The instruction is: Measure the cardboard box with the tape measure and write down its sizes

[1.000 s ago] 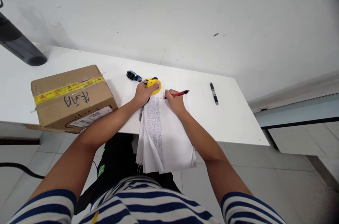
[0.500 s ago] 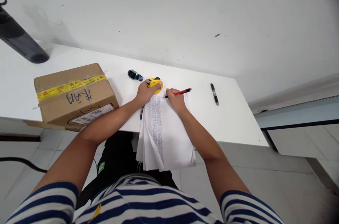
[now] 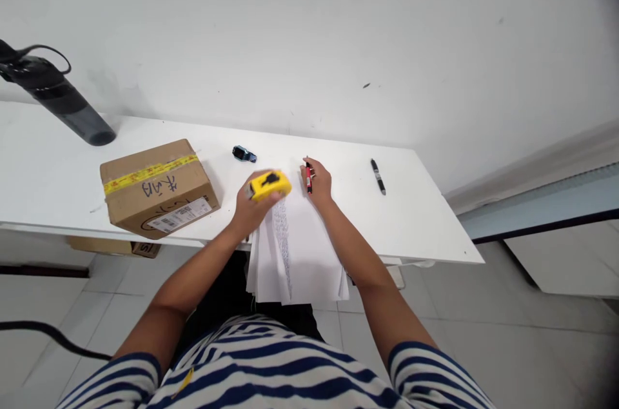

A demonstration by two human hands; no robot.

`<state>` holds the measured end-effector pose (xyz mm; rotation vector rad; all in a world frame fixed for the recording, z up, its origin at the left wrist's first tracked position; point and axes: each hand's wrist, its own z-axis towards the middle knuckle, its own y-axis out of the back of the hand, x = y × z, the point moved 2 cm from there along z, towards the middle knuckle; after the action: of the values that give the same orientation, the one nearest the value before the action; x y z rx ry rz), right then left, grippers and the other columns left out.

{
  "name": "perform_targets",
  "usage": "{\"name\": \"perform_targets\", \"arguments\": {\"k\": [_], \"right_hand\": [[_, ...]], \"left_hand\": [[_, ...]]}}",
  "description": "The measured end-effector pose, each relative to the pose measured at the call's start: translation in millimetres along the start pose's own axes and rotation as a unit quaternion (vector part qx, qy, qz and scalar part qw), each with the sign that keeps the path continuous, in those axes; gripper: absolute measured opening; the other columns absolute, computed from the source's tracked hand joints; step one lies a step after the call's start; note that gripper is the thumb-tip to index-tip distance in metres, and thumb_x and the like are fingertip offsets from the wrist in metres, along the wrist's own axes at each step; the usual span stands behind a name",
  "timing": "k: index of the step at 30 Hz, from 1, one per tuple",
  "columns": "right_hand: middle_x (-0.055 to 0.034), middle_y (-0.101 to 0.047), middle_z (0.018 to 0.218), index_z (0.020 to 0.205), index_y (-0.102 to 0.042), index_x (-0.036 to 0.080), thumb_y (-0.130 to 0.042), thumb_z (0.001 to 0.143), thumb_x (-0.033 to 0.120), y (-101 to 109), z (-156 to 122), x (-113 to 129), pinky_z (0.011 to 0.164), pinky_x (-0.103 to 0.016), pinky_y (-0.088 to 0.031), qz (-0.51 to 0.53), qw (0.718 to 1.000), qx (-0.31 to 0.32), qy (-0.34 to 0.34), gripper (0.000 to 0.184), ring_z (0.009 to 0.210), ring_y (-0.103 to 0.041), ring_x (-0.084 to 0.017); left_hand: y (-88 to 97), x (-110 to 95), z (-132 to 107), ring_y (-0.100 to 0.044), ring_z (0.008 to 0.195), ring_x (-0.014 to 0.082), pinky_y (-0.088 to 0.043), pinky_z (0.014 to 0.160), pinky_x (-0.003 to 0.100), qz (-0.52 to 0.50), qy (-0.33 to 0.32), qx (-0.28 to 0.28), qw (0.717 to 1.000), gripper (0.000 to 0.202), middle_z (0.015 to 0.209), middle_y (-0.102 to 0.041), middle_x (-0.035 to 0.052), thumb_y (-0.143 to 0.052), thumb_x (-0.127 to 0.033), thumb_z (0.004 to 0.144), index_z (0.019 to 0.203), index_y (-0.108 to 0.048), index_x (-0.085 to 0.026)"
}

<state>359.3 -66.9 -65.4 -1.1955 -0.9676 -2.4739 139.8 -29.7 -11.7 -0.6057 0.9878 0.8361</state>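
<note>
My left hand (image 3: pixel 246 210) is closed around a yellow tape measure (image 3: pixel 271 184), raised over the left part of the paper stack. A red and black pen (image 3: pixel 308 177) is gripped in my right hand (image 3: pixel 319 182), which rests near the top right of the sheets. The white paper sheets (image 3: pixel 316 254) overhang the front edge of the desk, and a strip of dense handwriting runs down their left side. My left hand and the tape measure cover part of the writing.
On the white desk (image 3: pixel 411 222) stands a taped cardboard box (image 3: pixel 155 186) to the left, with a dark bottle (image 3: pixel 72 102) behind it. A dark watch-like object (image 3: pixel 244 153) lies near the wall. A black and silver pen (image 3: pixel 378 177) lies to the right.
My left hand has lifted the tape measure off the paper and turned it. The red and black pen has swung from pointing sideways to nearly upright in view. The camera view has shifted.
</note>
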Motion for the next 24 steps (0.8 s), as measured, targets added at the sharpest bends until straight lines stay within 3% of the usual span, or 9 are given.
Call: {"name": "perform_targets", "arguments": {"k": [3, 6, 11, 14, 16, 18, 20, 22, 24], "right_hand": [[-0.0064, -0.070, 0.108, 0.128, -0.065, 0.021, -0.039, 0.099, 0.033, 3, 0, 0, 0.078, -0.029, -0.053, -0.049, 0.997, 0.052, 0.038, 0.041, 0.091, -0.066, -0.017], [-0.0069, -0.069, 0.112, 0.131, -0.066, 0.024, -0.038, 0.097, 0.018, 2, -1, 2, 0.082, -0.031, -0.053, -0.137, 0.975, 0.140, 0.103, 0.044, 0.100, -0.065, -0.019], [-0.0126, -0.064, 0.134, 0.112, -0.075, 0.023, -0.044, 0.088, 0.005, -3, -1, 19, 0.092, -0.043, -0.053, -0.167, 0.948, 0.195, 0.188, 0.043, 0.111, -0.061, -0.025], [-0.0151, -0.063, 0.133, 0.116, -0.072, 0.023, -0.044, 0.097, 0.019, 2, -10, 55, 0.099, -0.051, -0.050, -0.062, 0.962, 0.143, 0.222, 0.034, 0.117, -0.060, -0.028], [-0.0138, -0.064, 0.131, 0.134, -0.062, 0.026, -0.051, 0.099, 0.036, 1, -28, 90, 0.095, -0.047, -0.053, 0.063, 0.945, 0.227, 0.227, 0.038, 0.118, -0.062, -0.026], [-0.0126, -0.062, 0.140, 0.153, -0.041, 0.031, -0.065, 0.092, 0.049, -5, -57, 130, 0.090, -0.042, -0.057, 0.153, 0.855, 0.439, 0.232, 0.068, 0.122, -0.063, -0.026], [-0.0131, -0.053, 0.152, 0.159, -0.027, 0.034, -0.081, 0.075, 0.057, -12, -85, 168, 0.095, -0.042, -0.056, 0.186, 0.782, 0.540, 0.249, 0.102, 0.134, -0.057, -0.029], [-0.0127, -0.052, 0.153, 0.157, -0.033, 0.032, -0.082, 0.074, 0.058, -19, -102, 198, 0.102, -0.043, -0.053, 0.213, 0.783, 0.528, 0.251, 0.099, 0.136, -0.055, -0.029], [-0.0115, -0.062, 0.140, 0.145, -0.048, 0.029, -0.077, 0.080, 0.056, -25, -106, 216, 0.101, -0.042, -0.053, 0.218, 0.822, 0.464, 0.249, 0.076, 0.125, -0.063, -0.027]], "left_hand": [[30.8, -13, -68, -0.070, 0.096, 0.0260, -0.059, 0.081, 0.036, 0.002, -0.005, -0.010, 1.000, 0.060, 0.107, -0.074, 0.0120, -0.071, -0.070, 0.077, 0.107, -0.072, -0.018], [70.0, -8, -127, -0.069, 0.087, 0.0249, -0.058, 0.073, 0.035, 0.028, 0.073, -0.021, 0.997, 0.066, 0.103, -0.072, 0.0120, -0.058, -0.079, 0.080, 0.100, -0.072, -0.018], [107.8, -7, -174, -0.066, 0.080, 0.0236, -0.056, 0.065, 0.033, 0.035, 0.181, -0.070, 0.980, 0.070, 0.094, -0.069, 0.0106, -0.061, -0.083, 0.073, 0.093, -0.071, -0.017], [109.9, -23, -175, -0.064, 0.076, 0.0214, -0.054, 0.062, 0.031, 0.010, 0.149, -0.111, 0.983, 0.068, 0.090, -0.067, 0.0092, -0.059, -0.083, 0.075, 0.091, -0.070, -0.017], [108.6, -36, -165, -0.064, 0.078, 0.0216, -0.054, 0.064, 0.032, 0.034, 0.081, -0.114, 0.990, 0.067, 0.092, -0.067, 0.0100, -0.059, -0.082, 0.076, 0.091, -0.070, -0.017], [108.1, -50, -148, -0.064, 0.081, 0.0221, -0.055, 0.068, 0.034, 0.070, -0.003, -0.121, 0.990, 0.068, 0.094, -0.065, 0.0102, -0.059, -0.083, 0.075, 0.093, -0.068, -0.017], [108.9, -63, -129, -0.063, 0.086, 0.0220, -0.055, 0.074, 0.035, 0.099, -0.094, -0.132, 0.982, 0.068, 0.095, -0.063, 0.0090, -0.055, -0.084, 0.076, 0.096, -0.066, -0.020], [110.6, -75, -112, -0.062, 0.092, 0.0221, -0.054, 0.082, 0.037, 0.124, -0.162, -0.117, 0.972, 0.065, 0.099, -0.062, 0.0081, -0.051, -0.083, 0.079, 0.099, -0.064, -0.022], [116.1, -85, -100, -0.060, 0.098, 0.0226, -0.052, 0.087, 0.038, 0.166, -0.180, -0.118, 0.962, 0.064, 0.103, -0.060, 0.0084, -0.054, -0.082, 0.078, 0.101, -0.062, -0.023]]}}
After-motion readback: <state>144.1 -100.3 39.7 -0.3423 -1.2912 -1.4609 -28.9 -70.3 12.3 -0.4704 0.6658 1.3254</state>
